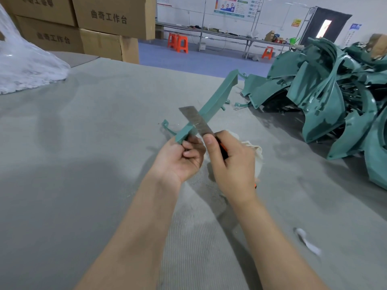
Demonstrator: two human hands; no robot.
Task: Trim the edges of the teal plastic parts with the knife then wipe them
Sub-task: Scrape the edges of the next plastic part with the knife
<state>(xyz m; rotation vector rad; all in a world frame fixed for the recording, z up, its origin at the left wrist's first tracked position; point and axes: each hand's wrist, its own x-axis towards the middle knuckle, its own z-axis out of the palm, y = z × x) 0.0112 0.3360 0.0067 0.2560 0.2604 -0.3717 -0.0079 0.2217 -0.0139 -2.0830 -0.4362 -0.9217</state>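
Note:
My left hand (184, 158) grips the near end of a long teal plastic part (215, 99) that slants up and to the right above the table. My right hand (232, 162) holds a utility knife (196, 120) by its orange and black handle, thumb on the blade's base. The wide grey blade lies across the part near its lower end. A whitish cloth (256, 151) is partly hidden behind my right hand. A small teal offcut (167, 126) lies on the table just left of the part.
A big heap of teal plastic parts (326, 97) fills the right side of the grey felt-covered table (83, 143). Cardboard boxes (100, 24) and clear plastic wrap (23, 65) stand at the back left. A white scrap (307, 241) lies at the near right.

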